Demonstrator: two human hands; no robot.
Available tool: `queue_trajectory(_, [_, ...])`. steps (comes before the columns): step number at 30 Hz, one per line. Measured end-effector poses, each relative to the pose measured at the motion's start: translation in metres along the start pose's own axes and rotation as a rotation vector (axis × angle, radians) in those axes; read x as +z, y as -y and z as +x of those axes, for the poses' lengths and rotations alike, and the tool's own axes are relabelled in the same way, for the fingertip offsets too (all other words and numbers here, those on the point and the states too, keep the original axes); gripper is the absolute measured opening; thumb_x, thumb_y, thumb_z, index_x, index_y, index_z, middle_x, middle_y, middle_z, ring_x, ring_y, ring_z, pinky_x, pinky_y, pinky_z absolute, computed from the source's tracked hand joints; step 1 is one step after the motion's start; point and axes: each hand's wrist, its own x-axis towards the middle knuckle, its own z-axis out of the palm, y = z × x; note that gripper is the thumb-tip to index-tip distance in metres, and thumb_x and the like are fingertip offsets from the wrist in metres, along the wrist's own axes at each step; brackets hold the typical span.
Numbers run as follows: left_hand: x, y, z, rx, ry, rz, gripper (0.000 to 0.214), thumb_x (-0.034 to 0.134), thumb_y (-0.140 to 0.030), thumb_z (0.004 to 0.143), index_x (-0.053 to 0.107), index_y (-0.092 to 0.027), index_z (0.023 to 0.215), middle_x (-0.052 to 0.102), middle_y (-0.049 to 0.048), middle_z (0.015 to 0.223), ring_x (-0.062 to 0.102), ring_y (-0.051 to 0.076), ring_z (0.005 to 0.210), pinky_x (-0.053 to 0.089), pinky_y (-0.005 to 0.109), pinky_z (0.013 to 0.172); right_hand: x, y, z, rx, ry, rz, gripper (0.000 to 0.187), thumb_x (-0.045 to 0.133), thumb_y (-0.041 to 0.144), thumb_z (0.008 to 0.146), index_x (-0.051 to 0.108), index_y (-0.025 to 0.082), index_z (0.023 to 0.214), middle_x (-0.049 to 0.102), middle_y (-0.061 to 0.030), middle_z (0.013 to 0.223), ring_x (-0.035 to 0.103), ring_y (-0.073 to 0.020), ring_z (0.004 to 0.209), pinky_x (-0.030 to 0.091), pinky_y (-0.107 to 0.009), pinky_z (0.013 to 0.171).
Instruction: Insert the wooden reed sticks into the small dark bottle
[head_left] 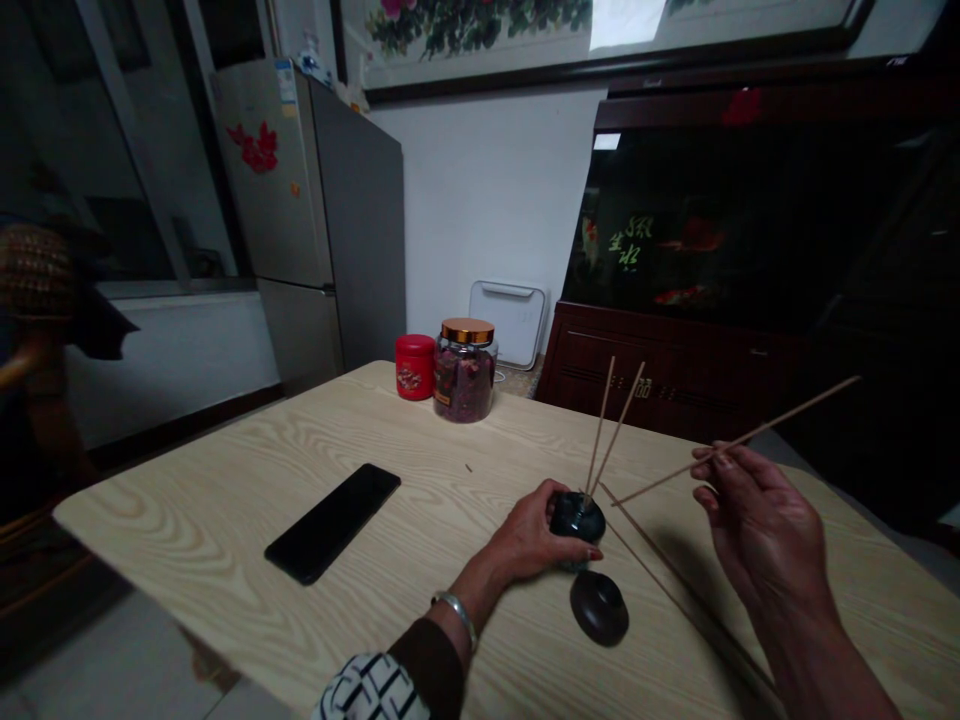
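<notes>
My left hand (531,535) wraps round a small, glossy dark pot (583,522) on the table, thumb in front and fingers behind. Two thin brown incense sticks (610,430) stand up from its top, leaning slightly right. Between thumb and fingertips of my right hand (769,530) is another thin incense stick (802,407), slanting down to the left. Its lower tip is close to the pot, to the right of the standing sticks. Several loose sticks (660,570) lie on the table beneath my right hand. A round dark brown lid (598,610) rests just in front of the pot.
On the pale wooden table (450,560) lie a black phone (334,522) at left and a tiny dark fragment (469,468). A red canister (415,367) and a glass jar with a copper-coloured lid (464,372) stand at the far edge. Behind are a fridge (360,220) and a fish tank (705,230).
</notes>
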Motion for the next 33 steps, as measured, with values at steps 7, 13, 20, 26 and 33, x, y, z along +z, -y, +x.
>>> queue_trajectory(7, [0.0,0.003,0.001,0.013,-0.014,0.034,0.073,0.093,-0.038,0.05,0.059,-0.016,0.111,0.066,0.0047,0.098,0.06,0.019,0.088,0.045,0.026,0.073,0.025,-0.001,-0.016,-0.104,0.037,-0.077,0.024,0.08,0.032,0.075,0.068,0.018,0.09,0.07,-0.0061,0.089,0.064,-0.0138,0.069,0.045,-0.019,0.048])
queue_trajectory(13, [-0.002,-0.001,-0.001,0.015,-0.028,0.083,0.073,0.092,-0.042,0.051,0.06,-0.017,0.111,0.067,0.0049,0.098,0.06,0.019,0.088,0.044,0.026,0.074,0.031,-0.019,-0.02,-0.087,0.176,-0.236,0.027,0.076,0.037,0.078,0.065,0.019,0.095,0.072,-0.0067,0.09,0.066,-0.0165,0.073,0.048,-0.023,0.052])
queue_trajectory(20, [-0.001,-0.004,-0.002,0.023,-0.027,0.089,0.071,0.092,-0.041,0.052,0.06,-0.017,0.111,0.066,0.0033,0.096,0.058,0.018,0.087,0.043,0.025,0.072,0.024,-0.034,-0.02,0.12,0.452,-0.514,0.034,0.065,0.05,0.083,0.065,0.018,0.096,0.066,-0.0029,0.074,0.06,-0.0164,0.064,0.043,-0.025,0.052])
queue_trajectory(26, [0.0,0.001,0.0,0.013,-0.012,0.037,0.072,0.093,-0.037,0.051,0.059,-0.017,0.112,0.066,0.0038,0.097,0.06,0.018,0.088,0.044,0.025,0.074,-0.04,-0.049,0.018,-0.002,0.474,-0.953,0.025,0.058,0.045,0.083,0.064,0.021,0.081,0.067,-0.0042,0.075,0.061,-0.019,0.067,0.044,-0.03,0.063])
queue_trajectory(33, [0.0,-0.003,-0.001,0.009,-0.001,0.025,0.07,0.092,-0.034,0.053,0.059,-0.016,0.112,0.066,0.0047,0.099,0.061,0.019,0.091,0.045,0.026,0.076,-0.08,-0.083,0.025,0.161,0.693,-1.51,0.014,0.059,0.035,0.08,0.063,0.023,0.073,0.072,-0.0042,0.078,0.063,-0.0201,0.073,0.037,-0.029,0.063])
